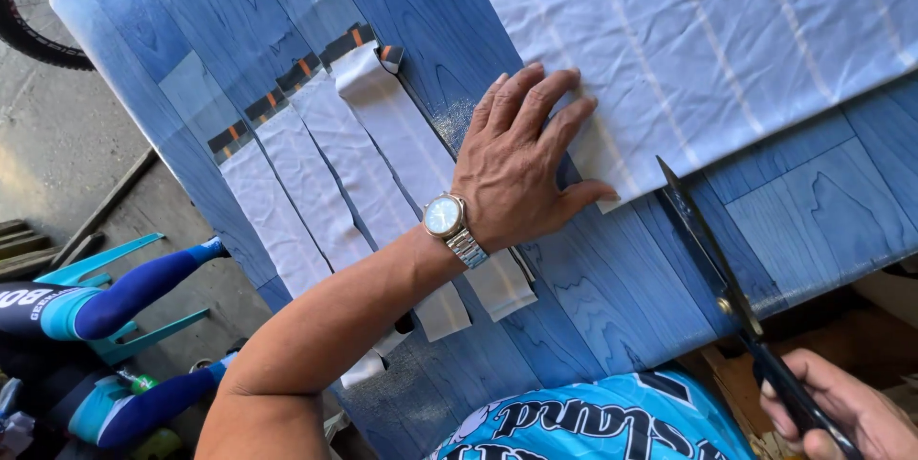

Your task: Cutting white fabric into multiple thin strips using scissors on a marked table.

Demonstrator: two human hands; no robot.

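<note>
The counter lies bare between the strips and the scissors, from the left hand toward 6 o'clock down to the near edge; a hand could pass there freely. At 12 to 2 o'clock the cloth covers the top, flat and low, pinned at its corner by the left hand. At 9 to 10 o'clock the strips lie side by side, with narrow gaps of counter between them. The left forearm crosses from 7 o'clock, closing that approach. The scissors' blade bars the way at 4 o'clock, held by the right hand. Bare counter shows again at 3 o'clock, below the cloth's edge.
</note>
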